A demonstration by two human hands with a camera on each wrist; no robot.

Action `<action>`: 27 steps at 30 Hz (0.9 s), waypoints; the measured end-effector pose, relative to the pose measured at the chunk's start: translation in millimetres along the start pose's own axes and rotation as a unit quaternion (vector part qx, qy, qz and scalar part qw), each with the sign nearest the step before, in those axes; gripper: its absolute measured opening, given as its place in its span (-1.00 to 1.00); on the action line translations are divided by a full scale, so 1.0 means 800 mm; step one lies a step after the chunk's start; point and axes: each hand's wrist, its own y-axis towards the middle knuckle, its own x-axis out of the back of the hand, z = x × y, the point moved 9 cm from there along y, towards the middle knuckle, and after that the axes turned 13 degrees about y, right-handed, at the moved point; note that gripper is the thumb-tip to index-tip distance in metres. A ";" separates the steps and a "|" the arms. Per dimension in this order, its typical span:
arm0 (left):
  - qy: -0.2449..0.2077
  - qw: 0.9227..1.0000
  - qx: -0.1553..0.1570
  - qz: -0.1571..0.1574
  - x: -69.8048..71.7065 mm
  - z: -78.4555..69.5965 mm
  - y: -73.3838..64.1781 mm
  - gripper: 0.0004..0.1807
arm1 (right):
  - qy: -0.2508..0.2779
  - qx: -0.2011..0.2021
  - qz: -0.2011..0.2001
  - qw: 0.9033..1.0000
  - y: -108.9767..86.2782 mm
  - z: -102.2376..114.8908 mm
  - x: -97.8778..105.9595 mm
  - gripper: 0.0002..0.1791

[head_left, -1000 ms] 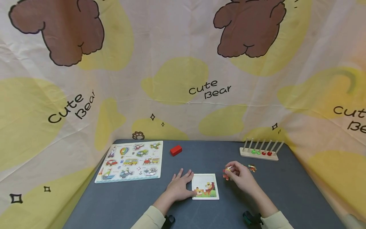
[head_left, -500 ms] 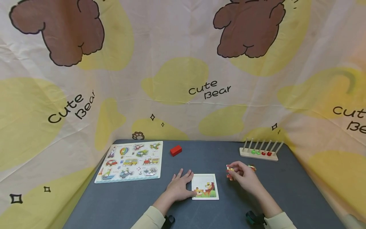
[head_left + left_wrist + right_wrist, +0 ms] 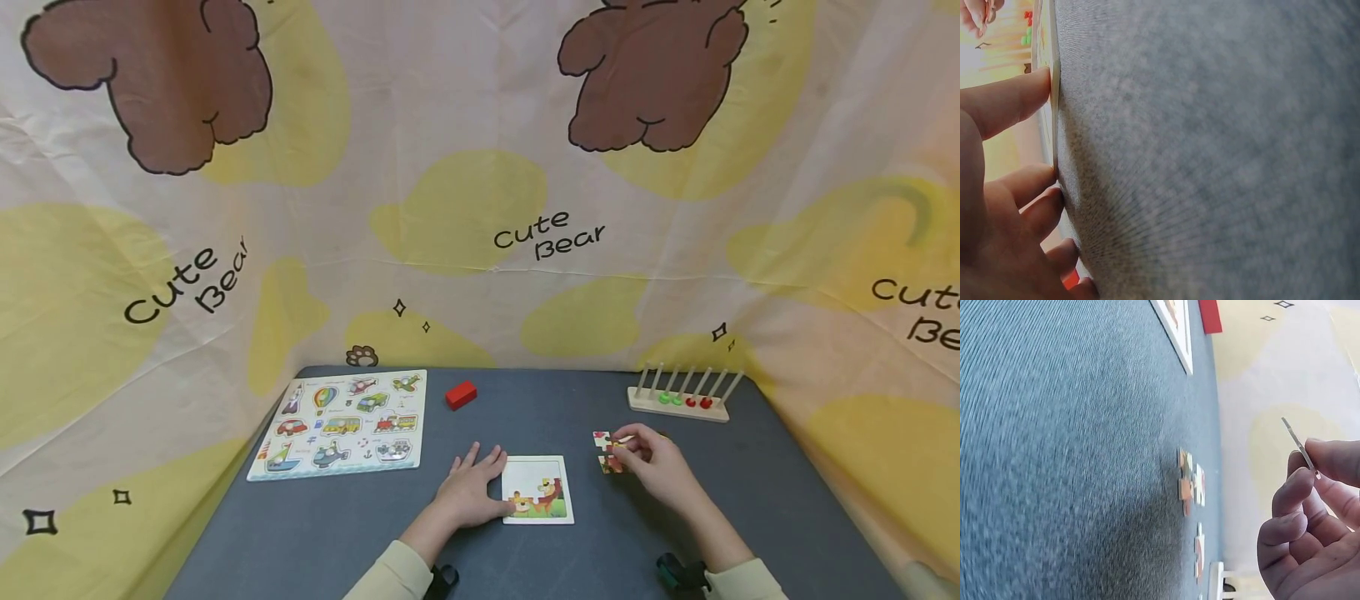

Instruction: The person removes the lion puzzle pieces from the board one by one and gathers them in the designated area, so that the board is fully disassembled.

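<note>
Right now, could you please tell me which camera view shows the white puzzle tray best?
The head view, which shows nearly all of the white puzzle tray from above, the left hand covering just part of one edge. The left wrist view shows it almost edge-on; the right wrist view catches only a corner.

Right wrist view: held puzzle piece (image 3: pixel 1294 436) shows edge-on, printed face hidden; puzzle tray (image 3: pixel 1182 350) and red block (image 3: pixel 1211 317) run off the top edge. Left wrist view: tabletop (image 3: pixel 1222 150) blurs. Head view: top edge crops brown bears (image 3: pixel 165 83).
</note>
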 end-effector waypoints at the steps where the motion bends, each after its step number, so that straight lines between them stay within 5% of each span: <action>1: 0.001 1.000 0.000 0.001 0.000 0.000 0.000 -0.03 | -0.003 -0.001 0.000 1.000 0.000 -0.001 0.001 -0.75; 18: -0.003 1.000 -0.003 0.004 -0.002 0.001 0.001 -0.03 | -0.016 0.016 -0.006 1.000 0.003 -0.019 0.026 -0.72; 27: -0.005 1.000 -0.004 0.002 -0.002 0.000 0.000 -0.04 | -0.031 -0.010 -0.011 0.999 0.007 -0.032 0.035 -0.73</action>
